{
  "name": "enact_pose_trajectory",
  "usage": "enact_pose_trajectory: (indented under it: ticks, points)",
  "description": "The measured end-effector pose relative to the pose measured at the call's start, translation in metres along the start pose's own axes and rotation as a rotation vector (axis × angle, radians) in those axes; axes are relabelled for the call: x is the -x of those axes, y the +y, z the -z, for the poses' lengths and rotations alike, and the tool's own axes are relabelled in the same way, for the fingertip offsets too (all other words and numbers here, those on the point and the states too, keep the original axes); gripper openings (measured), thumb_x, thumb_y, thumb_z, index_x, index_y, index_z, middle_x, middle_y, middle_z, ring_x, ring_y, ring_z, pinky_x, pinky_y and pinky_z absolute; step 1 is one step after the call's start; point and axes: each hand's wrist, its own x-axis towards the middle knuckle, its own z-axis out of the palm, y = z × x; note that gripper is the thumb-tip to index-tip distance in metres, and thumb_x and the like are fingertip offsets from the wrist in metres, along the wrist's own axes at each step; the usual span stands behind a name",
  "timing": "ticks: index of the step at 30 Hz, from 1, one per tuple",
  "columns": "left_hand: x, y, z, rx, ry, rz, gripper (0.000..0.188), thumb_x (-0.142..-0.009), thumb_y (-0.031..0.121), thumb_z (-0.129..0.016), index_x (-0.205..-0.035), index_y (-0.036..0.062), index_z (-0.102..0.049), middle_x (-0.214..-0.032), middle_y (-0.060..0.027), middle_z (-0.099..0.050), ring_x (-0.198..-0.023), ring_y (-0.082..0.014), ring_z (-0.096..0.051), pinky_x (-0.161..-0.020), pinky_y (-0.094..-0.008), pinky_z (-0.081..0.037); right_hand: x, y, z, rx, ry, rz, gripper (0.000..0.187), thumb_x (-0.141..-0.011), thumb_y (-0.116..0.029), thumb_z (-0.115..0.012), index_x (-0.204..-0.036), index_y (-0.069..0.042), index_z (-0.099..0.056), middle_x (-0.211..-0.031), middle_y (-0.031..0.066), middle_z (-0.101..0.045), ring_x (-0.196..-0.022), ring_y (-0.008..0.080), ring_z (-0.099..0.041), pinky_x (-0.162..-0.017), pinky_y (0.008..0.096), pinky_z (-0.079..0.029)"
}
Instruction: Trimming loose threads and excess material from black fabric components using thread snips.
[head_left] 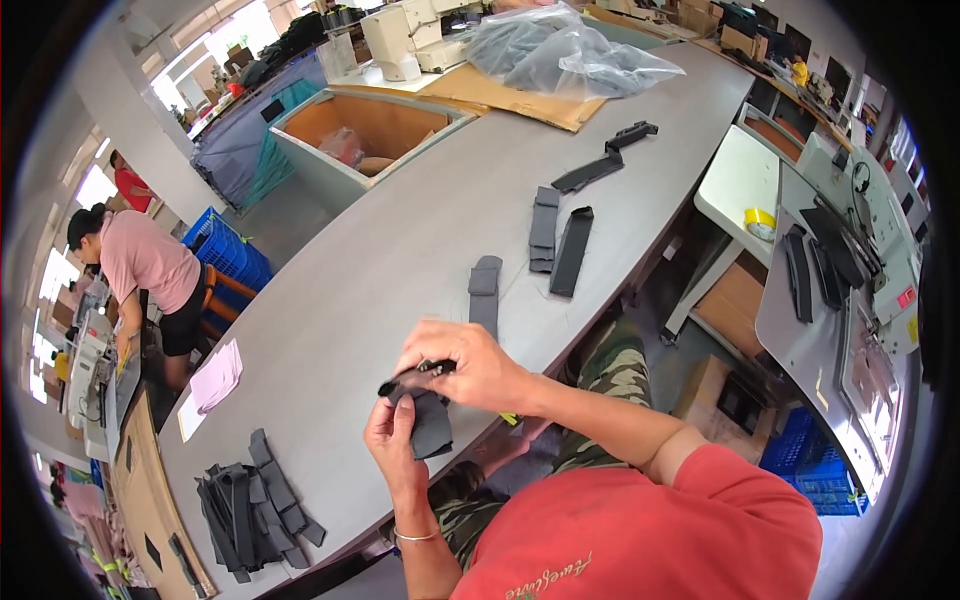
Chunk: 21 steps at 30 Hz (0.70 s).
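Over the near edge of the table, my left hand [392, 440] grips a dark grey fabric piece [431, 424], thumb on top. The piece hangs down beside the fingers, and its upper edge looks black and rolled. My right hand [465, 365] is closed at that upper edge, slightly blurred. Small details between its fingers are too fine to make out. Just beyond the hands lies a grey folded strip [484, 296]. Farther off are another grey strip [543, 230], a black strip [572, 252] and a bent dark strip [605, 163].
A pile of dark fabric strips [250, 510] lies on the grey table [340, 330] at left, near pink sheets [218, 376]. Beyond are an open bin [370, 180], cardboard and a clear plastic bag [570, 55]. A sewing-machine table [740, 190] stands right. A person in pink [155, 260] works left.
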Motion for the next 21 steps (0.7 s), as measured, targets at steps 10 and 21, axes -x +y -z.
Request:
enact_pose_trajectory:
  ticks: [10,21]
  points:
    - [-0.014,0.009,0.008,0.211,0.216,0.171,0.022,-0.094,0.018,-0.053,-0.104,0.0008,-0.062,-0.093,-0.0039,-0.064,-0.081,-0.0085,-0.060,-0.067,-0.0226,-0.048,0.006,0.031,-0.025,0.119,-0.080,0.101,0.020,-0.068,-0.001,-0.066,-0.087,-0.009,-0.067,-0.100,0.0004,-0.067,-0.076,0.0247,-0.065,-0.063,0.0329,-0.052]
    - [-0.032,0.003,-0.003,0.113,0.200,0.191,0.026,-0.089,0.012,-0.060,-0.109,-0.0028,-0.063,-0.093,-0.0038,-0.065,-0.081,-0.0083,-0.059,-0.072,-0.0224,-0.046,0.006,0.050,0.010,-0.138,-0.196,-0.151,0.022,-0.074,0.006,-0.064,-0.093,-0.004,-0.070,-0.093,0.0079,-0.069,-0.077,0.0196,-0.065,-0.070,0.0273,-0.052]
